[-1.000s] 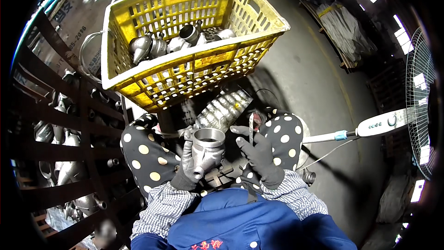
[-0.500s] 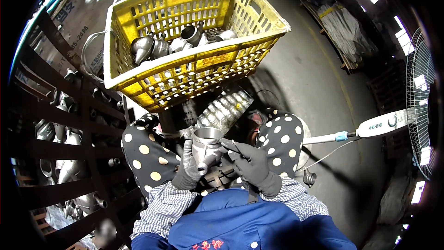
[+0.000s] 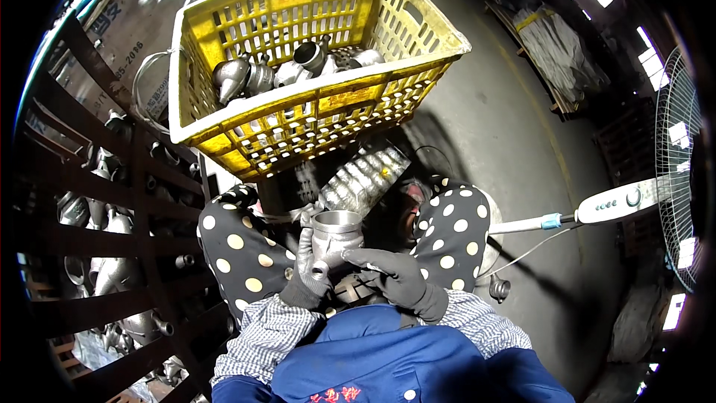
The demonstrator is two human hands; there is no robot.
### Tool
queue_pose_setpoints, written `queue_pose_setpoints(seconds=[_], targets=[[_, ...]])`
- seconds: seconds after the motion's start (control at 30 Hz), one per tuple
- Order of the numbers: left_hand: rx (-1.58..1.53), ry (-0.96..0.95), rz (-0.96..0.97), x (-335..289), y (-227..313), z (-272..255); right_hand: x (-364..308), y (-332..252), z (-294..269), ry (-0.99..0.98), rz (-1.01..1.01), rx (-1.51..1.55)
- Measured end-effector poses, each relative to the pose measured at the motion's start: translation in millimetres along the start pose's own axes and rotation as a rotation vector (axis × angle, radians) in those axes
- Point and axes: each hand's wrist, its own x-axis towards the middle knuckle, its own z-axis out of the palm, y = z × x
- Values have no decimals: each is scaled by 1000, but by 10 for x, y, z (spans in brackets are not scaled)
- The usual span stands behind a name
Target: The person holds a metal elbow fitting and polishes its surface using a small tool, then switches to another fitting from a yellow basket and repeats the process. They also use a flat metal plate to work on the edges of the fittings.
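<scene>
A hollow grey metal casting (image 3: 337,232) with a threaded round mouth is held upright in front of my lap, its small side spout pointing toward me. My left hand (image 3: 306,267), in a dark grey glove, grips it from the left with the thumb side up along its wall. On the casting's lower right, the gloved fingers of my right hand (image 3: 395,278) are pressed together and bent against it. Whatever lies under those fingers is hidden. Several similar castings (image 3: 246,77) lie in the yellow plastic crate (image 3: 321,101) beyond my knees.
At left stands a dark slatted metal cage (image 3: 142,243) with more castings inside. A fan (image 3: 675,172) on a pale pole is at right. One small metal part (image 3: 500,289) sits near my right knee. Below the crate lies a ridged silvery block (image 3: 365,179).
My right hand has moved down and slightly left, from the casting's upper right side to its lower right. The casting has turned a little, its spout shifting left; my left hand still holds it.
</scene>
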Motion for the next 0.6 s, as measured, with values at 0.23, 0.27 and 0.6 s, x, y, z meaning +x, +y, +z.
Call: queue_pose_setpoints(seconds=[0.23,0.27,0.6], targets=[[-356,-49,-307,-16,41,3,-29,12,-108,155,81,-39],[-407,-48,-325,-25,44,-6,-7,8,-105,208,97,-42],[-287,-59,-294,-1,87,-64,28,36,-78,221,133,-50]])
